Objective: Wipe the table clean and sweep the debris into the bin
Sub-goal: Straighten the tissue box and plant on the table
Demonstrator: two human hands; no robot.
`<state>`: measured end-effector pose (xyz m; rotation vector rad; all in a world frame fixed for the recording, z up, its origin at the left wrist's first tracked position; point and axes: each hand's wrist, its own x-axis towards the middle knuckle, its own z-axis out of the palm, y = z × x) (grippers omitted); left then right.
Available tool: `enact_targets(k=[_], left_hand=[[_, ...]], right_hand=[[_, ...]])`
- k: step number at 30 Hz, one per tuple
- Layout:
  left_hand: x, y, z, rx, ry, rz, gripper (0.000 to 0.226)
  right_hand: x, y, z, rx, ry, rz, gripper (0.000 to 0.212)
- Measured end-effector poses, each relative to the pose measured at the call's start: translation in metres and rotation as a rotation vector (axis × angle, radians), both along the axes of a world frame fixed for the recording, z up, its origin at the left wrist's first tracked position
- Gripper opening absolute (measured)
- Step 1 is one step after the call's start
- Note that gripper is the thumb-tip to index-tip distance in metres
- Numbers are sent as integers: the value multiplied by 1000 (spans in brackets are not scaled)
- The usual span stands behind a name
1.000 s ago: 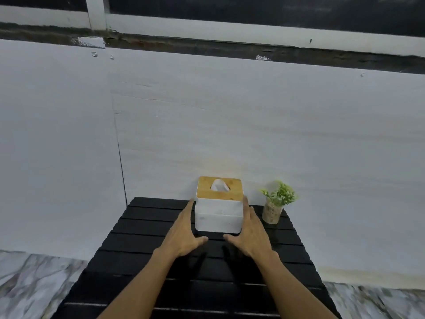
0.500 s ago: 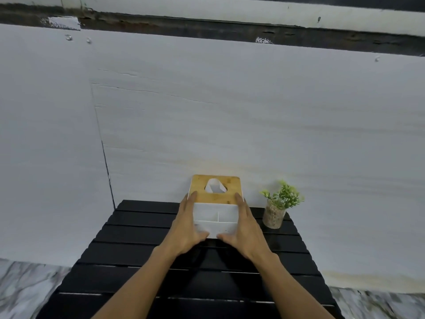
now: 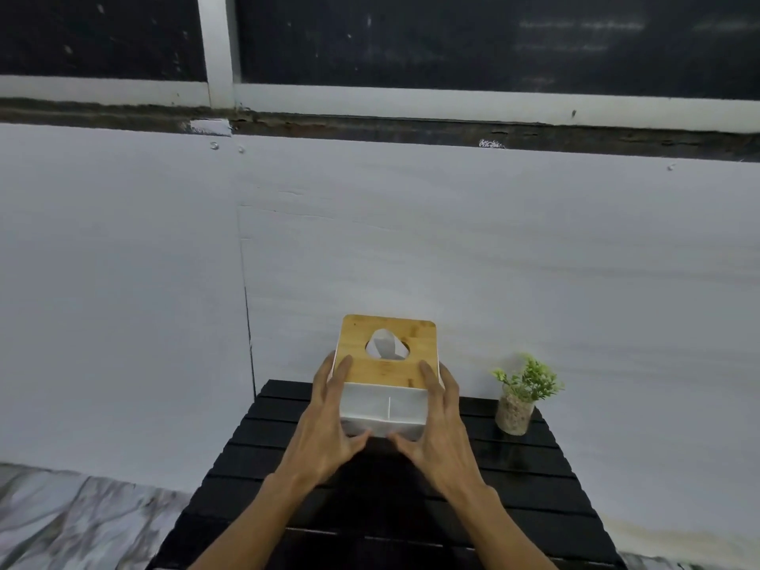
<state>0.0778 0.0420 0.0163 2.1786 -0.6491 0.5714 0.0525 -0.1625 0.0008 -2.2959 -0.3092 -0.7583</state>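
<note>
A white tissue box with a bamboo lid and a tissue poking out of its opening is held between both hands above the black slatted table. My left hand grips its left side with the thumb under the front edge. My right hand grips its right side the same way. The box is tilted so its top faces me and it looks lifted off the table. No debris, cloth or bin is in view.
A small green plant in a glass pot stands at the table's back right. A white wall rises right behind the table, with a dark window above. Marble floor shows at the left.
Both hands closed on the sides of the tissue box, then raised it and tipped its top toward me. The plant has stayed in place.
</note>
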Motion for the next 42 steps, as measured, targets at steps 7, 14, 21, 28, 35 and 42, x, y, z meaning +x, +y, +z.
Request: enact_targets(k=[7,14,21,28,35,42], left_hand=[[10,51,-3,65,-6,43,109],[39,65,-31,70,204,48,117],[55,51,-42,-4,293,-24,113],[64,38,-49,21,297,-24,117],[73,25,-48,-2,290,-14,119],[76,23,-53,-26,304,-20,118]], right_hand=[[12,48,-7,36,25,56,111],[40,56,-35,22,200,69,114],[52,43,-46,22,255,33,112],[55,31,-52,16,267,-21,114],[62,23,-50,13,271,-45,113],[63,23,-49,20,286,-61,114]])
